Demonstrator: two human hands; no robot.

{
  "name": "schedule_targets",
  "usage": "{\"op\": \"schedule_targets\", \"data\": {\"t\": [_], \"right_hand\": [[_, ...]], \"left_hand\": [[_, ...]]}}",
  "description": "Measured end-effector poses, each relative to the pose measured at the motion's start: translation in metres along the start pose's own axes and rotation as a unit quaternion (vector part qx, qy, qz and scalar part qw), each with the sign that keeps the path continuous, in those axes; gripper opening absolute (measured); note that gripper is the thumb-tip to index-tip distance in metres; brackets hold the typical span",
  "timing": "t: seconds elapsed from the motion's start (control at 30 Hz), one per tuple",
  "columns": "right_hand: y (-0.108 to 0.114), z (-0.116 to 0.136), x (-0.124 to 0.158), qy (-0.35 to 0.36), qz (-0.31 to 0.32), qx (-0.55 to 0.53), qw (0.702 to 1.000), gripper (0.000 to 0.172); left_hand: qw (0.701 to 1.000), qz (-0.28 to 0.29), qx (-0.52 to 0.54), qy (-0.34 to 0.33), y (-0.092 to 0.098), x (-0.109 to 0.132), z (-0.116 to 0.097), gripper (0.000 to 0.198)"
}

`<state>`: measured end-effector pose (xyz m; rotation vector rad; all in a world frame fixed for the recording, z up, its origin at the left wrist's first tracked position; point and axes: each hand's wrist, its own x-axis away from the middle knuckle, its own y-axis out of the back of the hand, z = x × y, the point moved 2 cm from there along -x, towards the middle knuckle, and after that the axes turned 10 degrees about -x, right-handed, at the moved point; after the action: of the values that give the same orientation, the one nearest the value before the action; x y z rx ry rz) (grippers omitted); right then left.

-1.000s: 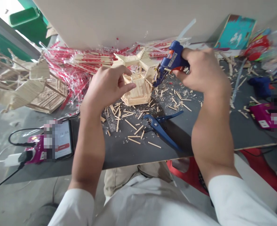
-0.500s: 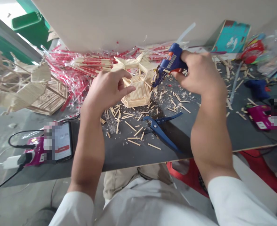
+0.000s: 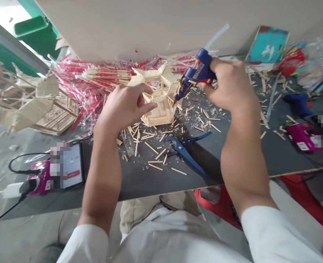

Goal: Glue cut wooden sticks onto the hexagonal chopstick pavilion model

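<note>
Blue glue gun (image 3: 196,71), gripped by right hand (image 3: 229,86) fingers, met the stick model (image 3: 158,109), which left hand (image 3: 124,106) fingertips pinched.

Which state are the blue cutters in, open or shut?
Open: the blue cutters lie on the table with their handles spread apart.

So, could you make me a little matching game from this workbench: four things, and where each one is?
Things:
1. glue gun
2. blue cutters
3. phone
4. stick model

Places:
A. near the left edge of the table
B. at the fingertips of the left hand
C. gripped in the right hand
D. flat on the table between the forearms

Pairs: 1-C, 2-D, 3-A, 4-B
</note>
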<state>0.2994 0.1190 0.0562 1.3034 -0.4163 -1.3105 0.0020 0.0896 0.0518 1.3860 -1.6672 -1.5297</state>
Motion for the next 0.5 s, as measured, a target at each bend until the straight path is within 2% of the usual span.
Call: {"op": "schedule_targets", "data": {"t": [0.5], "right_hand": [[0.0003, 0.0028, -0.002, -0.005, -0.014, -0.022, 1.0, 0.034]], "left_hand": [[1.0, 0.003, 0.005, -0.001, 0.0003, 0.0003, -0.0007, 0.036]]}}
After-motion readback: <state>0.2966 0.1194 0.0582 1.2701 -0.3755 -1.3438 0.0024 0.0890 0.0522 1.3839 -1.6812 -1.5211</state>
